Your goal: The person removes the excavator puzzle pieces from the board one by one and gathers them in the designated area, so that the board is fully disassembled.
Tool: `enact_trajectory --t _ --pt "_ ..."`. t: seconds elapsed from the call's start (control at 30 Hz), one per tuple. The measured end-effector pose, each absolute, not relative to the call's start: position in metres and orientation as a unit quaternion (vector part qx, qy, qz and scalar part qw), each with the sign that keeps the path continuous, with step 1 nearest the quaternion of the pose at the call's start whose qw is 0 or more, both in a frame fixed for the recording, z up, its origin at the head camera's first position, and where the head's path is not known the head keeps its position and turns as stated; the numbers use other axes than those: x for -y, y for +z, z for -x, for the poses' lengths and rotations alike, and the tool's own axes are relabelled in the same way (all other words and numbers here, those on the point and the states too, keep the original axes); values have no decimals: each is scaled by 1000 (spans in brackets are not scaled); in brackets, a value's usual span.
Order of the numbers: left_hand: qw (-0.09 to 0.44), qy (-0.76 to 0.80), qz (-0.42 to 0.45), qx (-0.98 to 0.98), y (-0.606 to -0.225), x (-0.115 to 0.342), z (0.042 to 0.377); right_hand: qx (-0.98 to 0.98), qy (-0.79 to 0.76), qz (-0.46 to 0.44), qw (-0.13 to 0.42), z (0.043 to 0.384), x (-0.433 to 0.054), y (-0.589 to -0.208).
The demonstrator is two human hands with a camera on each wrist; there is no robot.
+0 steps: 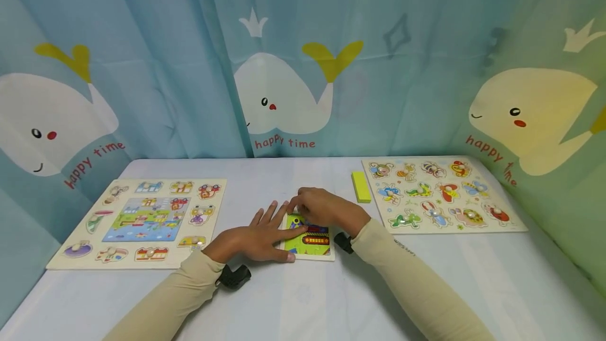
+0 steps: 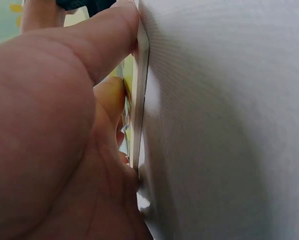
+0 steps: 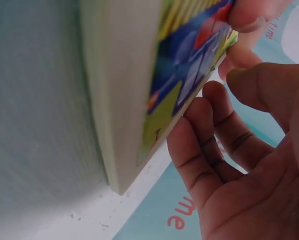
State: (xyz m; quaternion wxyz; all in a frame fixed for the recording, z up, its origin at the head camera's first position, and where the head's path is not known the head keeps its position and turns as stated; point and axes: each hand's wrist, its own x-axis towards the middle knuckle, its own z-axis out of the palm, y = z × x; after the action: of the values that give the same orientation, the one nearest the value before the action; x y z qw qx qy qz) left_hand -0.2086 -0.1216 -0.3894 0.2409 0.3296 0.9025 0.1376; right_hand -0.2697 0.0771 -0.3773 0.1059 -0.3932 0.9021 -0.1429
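A small jigsaw puzzle (image 1: 307,250) in a pale frame lies mid-table, its green picture showing a red and blue tracked vehicle. My left hand (image 1: 260,240) is spread over its left side, one straight finger pressing on the picture. In the left wrist view that thumb (image 2: 114,25) rests at the frame's edge (image 2: 141,90). Bent over the puzzle's far left corner is my right hand (image 1: 326,208). In the right wrist view its thumb (image 3: 262,85) and fingers (image 3: 187,145) are close to the frame's edge; I cannot tell whether they pinch a piece.
A wooden knob puzzle board (image 1: 218,193) with vehicle shapes lies at the left, and another (image 1: 379,199) with insect shapes at the right. Beside the right board is a yellow-green block (image 1: 361,187). A blue curtain (image 1: 407,104) with whales hangs behind the table (image 1: 303,304).
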Motion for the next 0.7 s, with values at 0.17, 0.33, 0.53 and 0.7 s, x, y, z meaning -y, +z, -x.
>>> enact_trajectory --t 0.17,0.33,0.53,0.7 --pt "245 137 -329 -902 -390 122 210 -901 -125 400 111 270 -76 -375" --pt "243 130 -329 -903 -391 121 209 -903 -95 405 108 270 -75 -374" --pt "242 132 -325 -904 -389 120 208 -909 -82 390 123 268 -74 -373" --pt "241 129 -326 -905 -388 120 207 -910 -56 394 116 267 -72 -371"
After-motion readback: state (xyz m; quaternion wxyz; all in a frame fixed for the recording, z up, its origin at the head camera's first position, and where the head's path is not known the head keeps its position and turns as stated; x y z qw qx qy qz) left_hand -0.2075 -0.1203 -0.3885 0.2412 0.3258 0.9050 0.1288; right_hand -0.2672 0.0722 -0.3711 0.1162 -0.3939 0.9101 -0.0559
